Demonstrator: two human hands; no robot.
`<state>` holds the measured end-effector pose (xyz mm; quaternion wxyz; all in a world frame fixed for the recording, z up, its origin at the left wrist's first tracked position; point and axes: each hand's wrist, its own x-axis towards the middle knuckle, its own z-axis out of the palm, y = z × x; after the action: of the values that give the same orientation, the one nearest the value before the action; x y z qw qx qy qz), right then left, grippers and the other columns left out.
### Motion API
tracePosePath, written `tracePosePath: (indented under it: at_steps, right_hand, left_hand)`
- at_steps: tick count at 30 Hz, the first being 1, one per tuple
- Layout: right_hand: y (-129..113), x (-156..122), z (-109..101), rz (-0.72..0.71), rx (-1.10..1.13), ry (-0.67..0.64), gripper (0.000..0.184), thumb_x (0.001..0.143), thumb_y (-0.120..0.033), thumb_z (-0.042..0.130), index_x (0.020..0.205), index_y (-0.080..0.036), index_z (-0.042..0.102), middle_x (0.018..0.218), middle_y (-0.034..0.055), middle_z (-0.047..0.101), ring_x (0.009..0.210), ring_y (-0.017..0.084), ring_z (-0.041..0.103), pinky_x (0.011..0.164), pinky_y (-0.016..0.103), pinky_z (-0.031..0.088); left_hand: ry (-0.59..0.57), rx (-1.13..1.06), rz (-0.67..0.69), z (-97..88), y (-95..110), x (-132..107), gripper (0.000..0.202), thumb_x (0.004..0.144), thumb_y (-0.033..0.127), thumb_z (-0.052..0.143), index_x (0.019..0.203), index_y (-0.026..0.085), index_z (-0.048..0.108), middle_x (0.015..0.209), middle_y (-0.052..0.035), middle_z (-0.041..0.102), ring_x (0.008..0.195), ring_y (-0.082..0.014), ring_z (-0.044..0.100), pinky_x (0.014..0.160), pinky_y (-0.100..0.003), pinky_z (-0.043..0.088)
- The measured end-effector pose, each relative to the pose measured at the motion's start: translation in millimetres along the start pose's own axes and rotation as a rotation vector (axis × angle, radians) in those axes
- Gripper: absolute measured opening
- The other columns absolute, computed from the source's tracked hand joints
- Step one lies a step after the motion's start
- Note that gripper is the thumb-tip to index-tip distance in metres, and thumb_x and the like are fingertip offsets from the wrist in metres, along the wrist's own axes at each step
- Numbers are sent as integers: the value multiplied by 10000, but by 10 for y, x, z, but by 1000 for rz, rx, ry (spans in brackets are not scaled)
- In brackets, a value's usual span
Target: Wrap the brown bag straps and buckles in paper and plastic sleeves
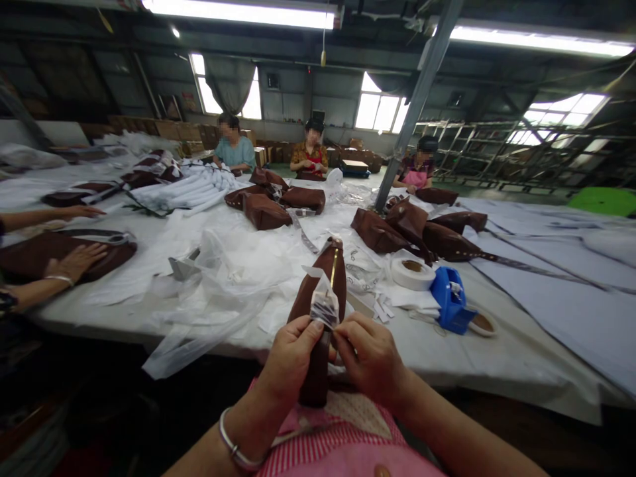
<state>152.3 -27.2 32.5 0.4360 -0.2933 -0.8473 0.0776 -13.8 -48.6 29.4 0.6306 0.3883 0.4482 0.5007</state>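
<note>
A brown leather bag (304, 301) stands on end in front of me at the table edge, a gold zipper (334, 264) running down its upper side. Clear plastic wrap (325, 301) covers a small part, perhaps hardware, on the bag's near side. My left hand (291, 354) is closed on the bag, its thumb pressing at the lower edge of the wrap. Close by on the other side, my right hand (370, 354) is closed in a pinch at the wrap's right edge. What lies between its fingertips is too small to make out.
To the right are a white tape roll (412, 271) and a blue tape dispenser (450, 298). Brown bags (265, 211) lie in piles beyond, near a metal post (417, 106). Loose plastic sheeting (213, 285) spreads leftward. A co-worker's hand (77, 262) rests on another bag.
</note>
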Motion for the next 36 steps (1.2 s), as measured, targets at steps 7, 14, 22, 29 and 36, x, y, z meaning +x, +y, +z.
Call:
tracePosePath:
  at_steps: [7, 14, 22, 29, 36]
  right_hand:
    - [-85, 73, -36, 129, 193, -5, 157, 919, -110, 542, 769, -154, 555, 750, 37, 521, 711, 136, 506, 651, 283, 391]
    - [63, 65, -74, 286, 88, 33, 162, 911, -158, 563, 750, -160, 577, 728, 24, 524, 692, 132, 503, 644, 283, 384]
    - [-135, 109, -144, -114, 50, -256, 160, 939, -119, 480, 807, -149, 564, 767, 56, 523, 705, 159, 466, 631, 322, 341]
    - [103, -21, -173, 156, 69, -107, 125, 920, -103, 532, 810, -155, 560, 776, 35, 523, 702, 130, 504, 640, 280, 376]
    - [-119, -65, -107, -82, -110, -185, 165, 932, -115, 510, 780, -162, 553, 755, 53, 523, 689, 173, 461, 617, 348, 335]
  left_hand:
    - [10, 821, 295, 5, 167, -33, 351, 970, 374, 480, 699, 155, 513, 674, -14, 539, 660, -137, 468, 613, -276, 335]
    - [-232, 857, 315, -94, 80, -249, 304, 991, 370, 436, 806, 161, 558, 850, -63, 617, 792, -180, 540, 725, -297, 391]
    - [-19, 767, 313, -60, 171, -51, 285, 966, 306, 467, 757, 160, 596, 758, -36, 617, 757, -168, 561, 721, -285, 428]
    - [-379, 879, 649, -396, -62, -137, 461, 830, 270, 702, 1263, 154, 597, 1341, -153, 575, 1393, -315, 401, 1172, -458, 325]
    - [-153, 1058, 862, -376, -257, 40, 107, 917, 230, 612, 942, 132, 646, 998, -136, 684, 1046, -265, 618, 999, -436, 462]
